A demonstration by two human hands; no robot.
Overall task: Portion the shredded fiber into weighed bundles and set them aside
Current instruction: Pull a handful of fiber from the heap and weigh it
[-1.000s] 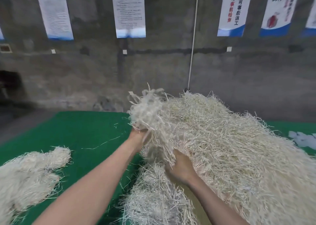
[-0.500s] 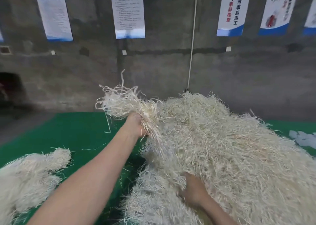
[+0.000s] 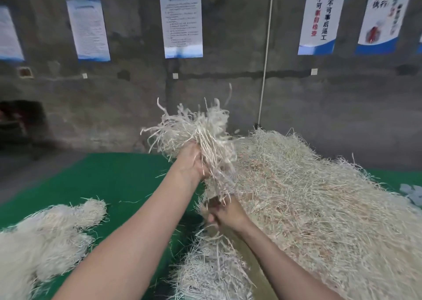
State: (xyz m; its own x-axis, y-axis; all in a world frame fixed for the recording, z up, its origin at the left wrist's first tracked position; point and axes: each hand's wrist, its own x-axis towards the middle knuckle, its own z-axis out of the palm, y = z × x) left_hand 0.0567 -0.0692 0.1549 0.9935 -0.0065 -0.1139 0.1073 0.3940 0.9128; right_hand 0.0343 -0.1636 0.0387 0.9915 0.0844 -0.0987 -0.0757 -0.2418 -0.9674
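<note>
A big heap of pale shredded fiber (image 3: 319,208) fills the right half of the view on a green mat (image 3: 109,181). My left hand (image 3: 191,162) grips a bundle of fiber (image 3: 201,135), lifted above the heap's left edge, strands sticking up and out. My right hand (image 3: 226,215) is lower, its fingers curled round the hanging bottom end of that same bundle. A smaller pile of fiber (image 3: 45,235) lies apart on the mat at the lower left.
A grey concrete wall (image 3: 228,94) with several posters stands behind the mat. A white cord (image 3: 266,55) runs down the wall to the heap. A few pale scraps (image 3: 413,192) lie at the right edge.
My left hand has lifted the bundle higher and to the right. My right hand has come out of the heap and taken hold of the bundle's lower end.
</note>
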